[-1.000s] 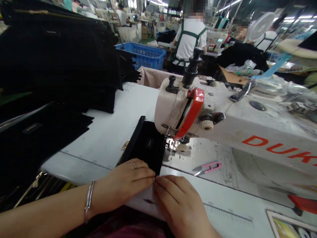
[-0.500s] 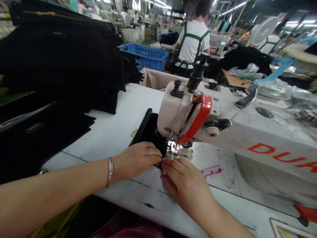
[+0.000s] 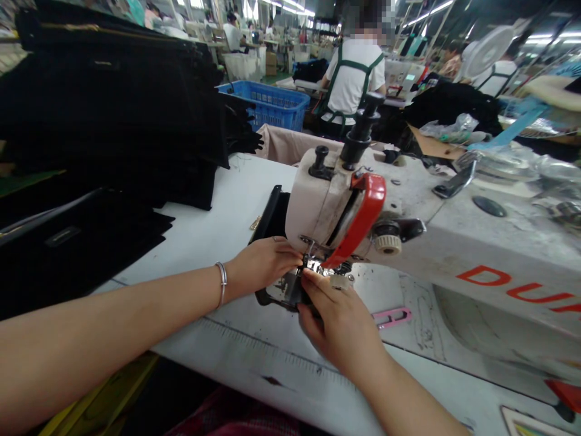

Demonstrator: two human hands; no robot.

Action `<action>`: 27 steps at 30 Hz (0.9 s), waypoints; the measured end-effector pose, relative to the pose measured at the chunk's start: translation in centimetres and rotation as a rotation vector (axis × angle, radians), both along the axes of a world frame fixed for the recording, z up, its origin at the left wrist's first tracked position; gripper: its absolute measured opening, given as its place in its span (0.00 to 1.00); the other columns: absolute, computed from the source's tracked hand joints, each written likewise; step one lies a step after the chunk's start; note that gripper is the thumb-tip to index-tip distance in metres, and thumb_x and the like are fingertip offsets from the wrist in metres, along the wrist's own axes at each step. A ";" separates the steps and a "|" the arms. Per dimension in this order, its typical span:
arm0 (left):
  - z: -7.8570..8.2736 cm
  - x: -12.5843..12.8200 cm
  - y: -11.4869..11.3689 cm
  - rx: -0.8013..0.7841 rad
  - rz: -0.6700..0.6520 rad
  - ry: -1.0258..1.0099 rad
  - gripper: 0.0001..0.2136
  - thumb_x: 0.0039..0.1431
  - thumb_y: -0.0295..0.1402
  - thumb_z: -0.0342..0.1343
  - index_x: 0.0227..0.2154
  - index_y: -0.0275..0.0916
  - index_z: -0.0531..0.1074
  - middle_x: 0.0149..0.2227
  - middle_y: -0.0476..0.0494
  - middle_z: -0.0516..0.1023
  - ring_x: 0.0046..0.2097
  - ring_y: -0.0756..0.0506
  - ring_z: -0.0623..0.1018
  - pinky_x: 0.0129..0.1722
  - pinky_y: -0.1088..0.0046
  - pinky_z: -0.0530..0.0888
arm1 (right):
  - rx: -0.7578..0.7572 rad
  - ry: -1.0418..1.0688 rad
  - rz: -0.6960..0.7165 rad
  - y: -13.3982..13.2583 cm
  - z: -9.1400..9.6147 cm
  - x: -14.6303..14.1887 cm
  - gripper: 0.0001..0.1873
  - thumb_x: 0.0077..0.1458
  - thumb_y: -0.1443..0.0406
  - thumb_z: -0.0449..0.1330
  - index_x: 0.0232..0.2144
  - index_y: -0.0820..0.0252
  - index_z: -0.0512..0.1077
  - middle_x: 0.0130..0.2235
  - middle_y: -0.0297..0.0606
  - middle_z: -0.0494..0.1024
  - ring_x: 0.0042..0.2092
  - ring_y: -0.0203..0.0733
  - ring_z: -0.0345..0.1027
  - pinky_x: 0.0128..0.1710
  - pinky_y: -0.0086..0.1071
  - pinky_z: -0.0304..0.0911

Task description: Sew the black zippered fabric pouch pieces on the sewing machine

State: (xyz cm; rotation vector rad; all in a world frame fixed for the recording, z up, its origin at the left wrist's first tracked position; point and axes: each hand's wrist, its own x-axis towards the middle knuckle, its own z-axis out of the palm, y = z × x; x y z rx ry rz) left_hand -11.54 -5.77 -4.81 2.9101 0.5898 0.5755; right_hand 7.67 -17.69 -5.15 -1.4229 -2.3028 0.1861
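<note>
A black fabric piece (image 3: 275, 219) lies under the head of a white sewing machine (image 3: 313, 197), and its near end sticks out toward me past my hands. My left hand (image 3: 265, 265), with a bracelet at the wrist, grips the fabric with closed fingers just left of the metal presser foot (image 3: 312, 264). On the near side of the foot, my right hand (image 3: 340, 318) pinches the fabric, fingertips almost meeting those of the left. The needle point is hidden. A gold metal zipper pull (image 3: 255, 223) shows beside the fabric's left edge.
Pink thread snips (image 3: 394, 317) lie right of my right hand. Tall stacks of black fabric pieces (image 3: 113, 121) stand on the left. Behind the table are a blue basket (image 3: 272, 109) and a person in a white shirt (image 3: 354, 79). A ruler scale (image 3: 272, 354) marks the table's front.
The fabric has slid away from me under the machine. My left hand has moved forward with it, and the right fingertips have shifted forward to the presser foot. More of the near end shows.
</note>
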 end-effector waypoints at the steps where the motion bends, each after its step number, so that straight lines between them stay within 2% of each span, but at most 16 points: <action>1: 0.0 0.1 0.2 0.002 0.022 -0.018 0.07 0.66 0.27 0.52 0.39 0.38 0.76 0.42 0.44 0.80 0.45 0.46 0.78 0.50 0.69 0.73 | 0.002 0.003 0.002 0.0 0.0 0.0 0.20 0.60 0.67 0.56 0.54 0.68 0.69 0.56 0.48 0.72 0.52 0.55 0.67 0.52 0.50 0.67; 7: -0.6 0.2 0.6 0.026 0.070 -0.044 0.08 0.66 0.28 0.52 0.40 0.40 0.77 0.44 0.45 0.80 0.47 0.45 0.78 0.51 0.68 0.73 | 0.007 0.021 0.000 0.0 0.1 -0.1 0.19 0.61 0.67 0.55 0.53 0.67 0.70 0.54 0.47 0.74 0.53 0.55 0.67 0.52 0.50 0.66; 12: -0.4 0.1 0.7 0.010 0.075 -0.056 0.10 0.65 0.26 0.53 0.42 0.42 0.78 0.46 0.46 0.80 0.49 0.45 0.78 0.53 0.68 0.72 | -0.002 0.037 -0.003 0.1 -0.1 -0.1 0.18 0.61 0.68 0.56 0.52 0.65 0.71 0.53 0.46 0.74 0.53 0.53 0.66 0.53 0.49 0.65; 17: 0.4 0.4 -0.1 0.009 0.100 -0.039 0.09 0.64 0.26 0.53 0.42 0.41 0.78 0.45 0.45 0.80 0.50 0.44 0.78 0.54 0.67 0.72 | -0.011 0.048 0.000 0.1 -0.1 0.0 0.18 0.61 0.68 0.56 0.53 0.64 0.71 0.53 0.45 0.74 0.54 0.52 0.66 0.54 0.49 0.64; 21: 1.7 0.8 -1.8 0.031 0.183 0.102 0.08 0.63 0.25 0.53 0.37 0.36 0.78 0.40 0.43 0.81 0.45 0.42 0.79 0.50 0.64 0.73 | -0.002 0.060 0.009 0.1 0.1 -0.1 0.17 0.61 0.69 0.55 0.52 0.64 0.71 0.53 0.46 0.75 0.54 0.52 0.66 0.53 0.48 0.65; 24: 2.3 0.7 -2.7 -0.009 0.160 0.177 0.08 0.63 0.23 0.53 0.37 0.35 0.77 0.40 0.42 0.81 0.44 0.42 0.79 0.49 0.64 0.73 | 0.002 0.060 0.008 0.1 0.3 -0.1 0.17 0.61 0.69 0.55 0.52 0.64 0.72 0.52 0.47 0.75 0.53 0.52 0.66 0.51 0.48 0.66; 27: 2.4 0.4 -2.4 -0.064 0.163 0.156 0.08 0.64 0.25 0.53 0.38 0.36 0.78 0.41 0.42 0.80 0.45 0.42 0.78 0.48 0.64 0.73 | 0.003 0.048 0.005 0.0 0.4 -0.1 0.17 0.61 0.69 0.55 0.52 0.63 0.72 0.51 0.47 0.76 0.52 0.52 0.67 0.50 0.49 0.67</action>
